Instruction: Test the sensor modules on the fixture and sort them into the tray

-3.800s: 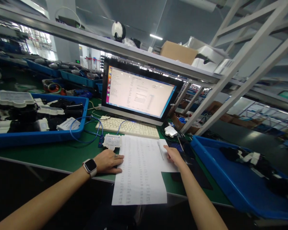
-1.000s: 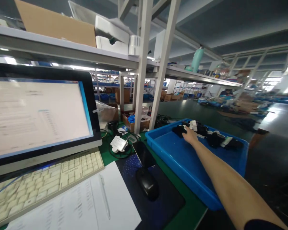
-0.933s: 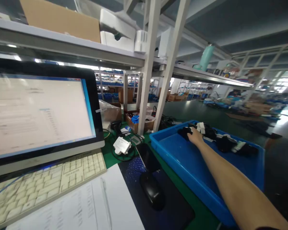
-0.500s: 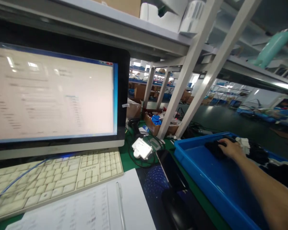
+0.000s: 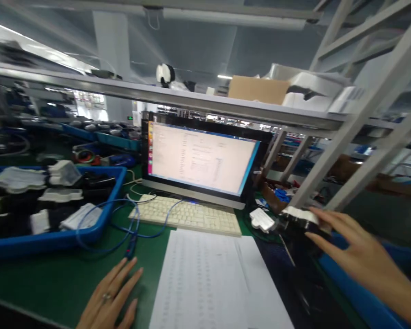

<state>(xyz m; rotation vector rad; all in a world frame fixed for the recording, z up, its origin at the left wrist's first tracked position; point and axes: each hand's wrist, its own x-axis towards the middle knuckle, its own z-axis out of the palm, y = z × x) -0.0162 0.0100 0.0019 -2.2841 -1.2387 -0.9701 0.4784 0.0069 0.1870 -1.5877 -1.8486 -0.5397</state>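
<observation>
My right hand (image 5: 359,258) hangs over the near edge of the right-hand blue tray (image 5: 345,292), its fingers closed round a black device with a white top (image 5: 299,224). It carries that device above the dark mat, just right of the printed sheet (image 5: 208,278). My left hand (image 5: 109,297) lies flat on the green table (image 5: 55,283) with its fingers spread, a ring on one finger. It holds nothing and rests left of the sheet, near a blue cable (image 5: 132,233).
A cream keyboard (image 5: 188,214) sits before a lit monitor (image 5: 198,157). A blue tray (image 5: 55,237) of black and white parts stands at the left. A small white box (image 5: 262,218) lies right of the keyboard. A shelf with slanted white struts (image 5: 356,137) runs overhead.
The view has swung back left to the monitor. My right hand has lifted a black-and-white device out of the right tray toward the middle. My left hand is in view again.
</observation>
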